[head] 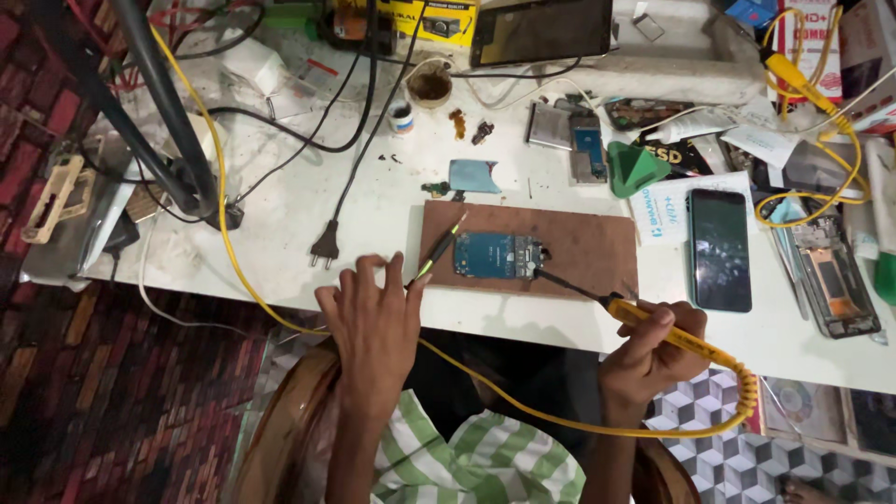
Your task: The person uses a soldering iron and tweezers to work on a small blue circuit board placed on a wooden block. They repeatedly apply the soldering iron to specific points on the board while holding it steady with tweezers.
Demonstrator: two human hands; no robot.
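A blue circuit board [497, 255] lies on a brown wooden board [588, 250] near the table's front edge. My left hand [375, 322] holds thin tweezers [437, 253] whose tips point at the circuit board's left end. My right hand [651, 350] grips a yellow soldering iron [674, 336]. Its dark tip touches the right end of the circuit board. The iron's yellow cable [523, 411] loops down across my lap and back up over the table.
A black phone [720, 248] lies right of the wooden board, an opened phone [833, 277] further right. A black plug [324, 247] and cables lie at left, a dark stand pole [159, 93] at far left. Small parts, a green triangular tool [635, 168] and a tablet [541, 30] sit behind.
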